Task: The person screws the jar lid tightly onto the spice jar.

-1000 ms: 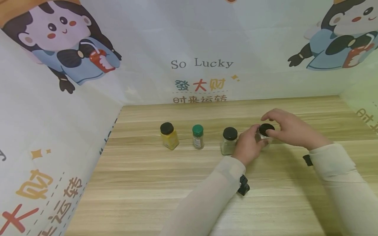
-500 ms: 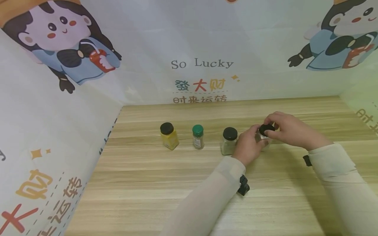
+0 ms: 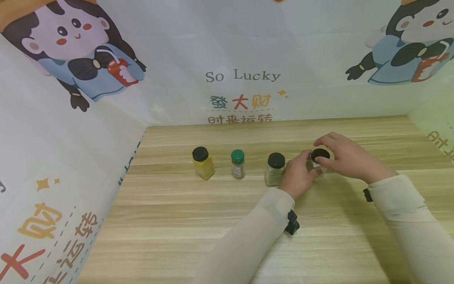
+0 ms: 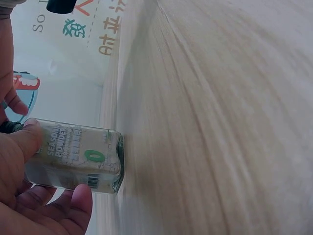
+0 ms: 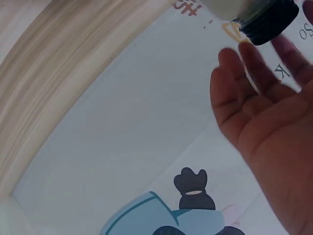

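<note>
My left hand (image 3: 297, 174) grips a square glass seasoning jar (image 4: 80, 154) by its body, thumb on one side and fingers on the other. The jar is upright, its base right at the wood tabletop, and pale powder shows through the glass. Its black lid (image 3: 320, 156) is on top. Around that lid my right hand (image 3: 349, 157) is spread, with the thumb at the near edge and the fingers lifted off the far side. In the right wrist view, the loosely extended fingers (image 5: 254, 81) show beside the black lid.
A similar black-lidded jar (image 3: 275, 170) stands just left of my left hand. Farther left are a small green-capped bottle (image 3: 238, 165) and a yellow jar with a black lid (image 3: 203, 165). A printed white backdrop (image 3: 241, 47) rises behind the table (image 3: 170, 221).
My right hand's fingers close onto the lid half a second ago, then spread away from it again now. The left hand and the jar keep their place.
</note>
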### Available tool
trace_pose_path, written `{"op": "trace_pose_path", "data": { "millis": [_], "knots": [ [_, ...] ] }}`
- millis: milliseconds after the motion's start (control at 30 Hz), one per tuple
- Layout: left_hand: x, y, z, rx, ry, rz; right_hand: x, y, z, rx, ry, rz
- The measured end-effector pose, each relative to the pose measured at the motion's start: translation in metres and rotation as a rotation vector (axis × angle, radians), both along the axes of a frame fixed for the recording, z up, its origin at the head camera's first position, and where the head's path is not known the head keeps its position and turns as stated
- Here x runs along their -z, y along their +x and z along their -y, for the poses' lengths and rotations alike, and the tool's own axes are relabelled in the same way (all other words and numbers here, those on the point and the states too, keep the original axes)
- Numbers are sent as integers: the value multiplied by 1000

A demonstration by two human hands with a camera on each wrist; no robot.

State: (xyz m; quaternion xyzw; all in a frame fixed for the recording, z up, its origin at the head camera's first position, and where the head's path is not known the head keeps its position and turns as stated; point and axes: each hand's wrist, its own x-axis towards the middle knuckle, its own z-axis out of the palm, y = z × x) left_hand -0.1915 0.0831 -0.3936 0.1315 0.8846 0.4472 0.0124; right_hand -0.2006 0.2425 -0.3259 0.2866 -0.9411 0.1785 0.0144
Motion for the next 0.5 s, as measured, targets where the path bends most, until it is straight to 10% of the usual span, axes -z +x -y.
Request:
{"op": "trace_pose_path", "data": {
  "millis": [500],
  "knots": [
    [-1, 0, 0, 4, -10, -5, -2, 0, 4, 19, 3, 31]
  ]
}}
